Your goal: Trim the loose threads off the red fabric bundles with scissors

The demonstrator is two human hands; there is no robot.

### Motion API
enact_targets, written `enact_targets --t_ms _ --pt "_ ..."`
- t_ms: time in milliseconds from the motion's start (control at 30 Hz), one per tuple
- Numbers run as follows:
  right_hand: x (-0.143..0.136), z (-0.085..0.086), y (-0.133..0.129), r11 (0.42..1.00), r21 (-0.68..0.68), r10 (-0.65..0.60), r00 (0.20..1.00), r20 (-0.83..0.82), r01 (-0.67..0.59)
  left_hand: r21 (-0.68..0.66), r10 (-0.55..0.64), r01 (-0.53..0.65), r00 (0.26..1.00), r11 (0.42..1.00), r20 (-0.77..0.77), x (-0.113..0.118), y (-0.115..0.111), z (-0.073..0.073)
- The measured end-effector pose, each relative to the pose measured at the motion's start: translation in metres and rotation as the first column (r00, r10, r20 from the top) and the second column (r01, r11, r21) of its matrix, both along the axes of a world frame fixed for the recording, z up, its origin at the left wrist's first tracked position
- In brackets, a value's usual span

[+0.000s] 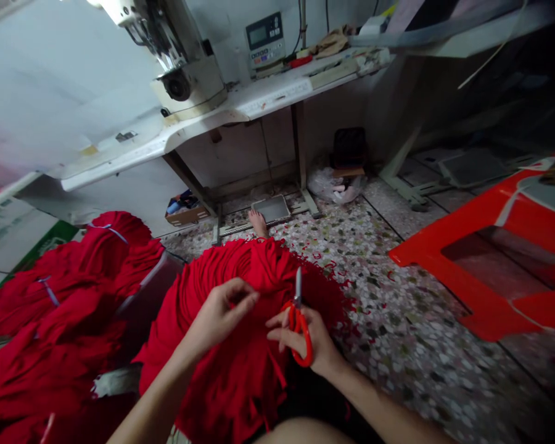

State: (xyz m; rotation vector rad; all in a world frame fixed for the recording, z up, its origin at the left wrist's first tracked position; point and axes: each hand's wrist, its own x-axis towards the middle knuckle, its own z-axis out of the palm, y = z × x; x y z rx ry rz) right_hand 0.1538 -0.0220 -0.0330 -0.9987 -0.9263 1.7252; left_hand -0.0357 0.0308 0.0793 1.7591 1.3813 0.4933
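A big heap of red fabric pieces (222, 271) lies in front of me, over my lap. My left hand (226, 308) is just above it, fingers curled and the thumb tip close to the index finger. Whatever it pinches, if anything, is too small to make out. In my right hand (317, 339) are scissors with red-orange handles (305, 345), held over the heap's right side. Their blades point away from me and look closed together. Loose red strips hang down the near side of the fabric.
Tied red fabric bundles (106, 246) are piled on the left. Ahead stands a sewing machine (189, 80) on a white table (268, 102), with a control panel (264, 43). Below, a bare foot (258, 222) is beside a pedal (272, 208). An orange stool (472, 216) lies right; red scraps dot the floor.
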Motion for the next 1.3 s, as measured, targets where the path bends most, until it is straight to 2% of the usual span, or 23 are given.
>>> enact_targets --t_ms 33,67,133,200,300,367,433,533,633,733,833,933,1000,1067,1200,1300 --pt "-0.006 -0.001 -0.005 0.999 -0.01 0.051 0.999 0.0 -0.051 0.046 0.101 -0.099 0.994 0.994 -0.045 -0.007 0.009 -0.007" --pt "-0.011 -0.002 -0.01 0.996 -0.016 0.091 0.996 0.006 -0.091 0.045 0.137 -0.133 0.987 0.99 -0.085 -0.012 0.017 -0.016" --pt "-0.014 -0.006 -0.017 0.991 -0.023 0.133 0.991 0.01 -0.133 -0.037 0.103 -0.107 0.989 0.994 -0.103 -0.02 0.029 -0.037" --pt "-0.01 -0.008 -0.018 0.989 -0.028 0.148 0.989 -0.009 -0.148 -0.116 0.05 -0.056 0.997 0.992 -0.05 -0.022 0.038 -0.053" --pt "0.005 -0.006 -0.012 0.99 -0.025 0.139 0.99 -0.028 -0.139 -0.143 0.096 -0.081 0.99 0.986 0.103 -0.017 0.046 -0.064" --pt "0.016 -0.004 -0.006 0.995 -0.012 0.099 0.995 -0.017 -0.099 -0.137 0.157 -0.134 0.972 0.981 0.176 -0.012 0.05 -0.062" --pt "0.026 -0.004 -0.003 0.998 0.001 0.058 0.998 0.02 -0.058 -0.121 0.195 -0.174 0.963 0.977 0.185 -0.01 0.052 -0.059" --pt "0.04 -0.01 -0.002 0.999 -0.017 0.045 0.991 0.123 -0.043 -0.12 0.247 -0.225 0.944 0.967 0.218 -0.01 0.053 -0.056" --pt "0.055 -0.025 -0.006 0.997 -0.062 0.059 0.978 0.2 -0.047 -0.194 0.337 -0.283 0.866 0.939 0.369 -0.009 0.049 -0.053" --pt "0.068 -0.037 -0.009 0.996 -0.078 0.05 0.974 0.22 -0.034 -0.257 0.371 -0.276 0.791 0.926 0.486 -0.001 0.042 -0.043" --pt "0.073 -0.029 -0.006 0.998 -0.048 -0.025 0.972 0.234 0.037 -0.254 0.252 -0.137 0.828 0.957 0.502 0.015 0.036 -0.027" --pt "0.071 -0.007 0.005 0.993 -0.005 -0.118 0.969 0.215 0.122 -0.185 0.054 0.037 0.885 0.982 0.462 0.031 0.032 -0.017" --pt "0.066 0.006 0.013 0.985 0.013 -0.171 0.97 0.173 0.172 -0.148 -0.014 0.081 0.914 0.986 0.406 0.039 0.03 -0.016" --pt "0.061 0.013 0.02 0.978 0.046 -0.21 0.967 0.146 0.205 -0.172 -0.026 0.09 0.937 0.981 0.348 0.043 0.028 -0.02" --pt "0.053 0.013 0.029 0.953 0.178 -0.276 0.941 0.193 0.243 -0.231 -0.041 0.112 0.956 0.967 0.29 0.047 0.02 -0.029" --pt "0.051 0.017 0.034 0.963 0.164 -0.241 0.953 0.184 0.212 -0.236 -0.031 0.103 0.956 0.966 0.291 0.047 0.014 -0.029"
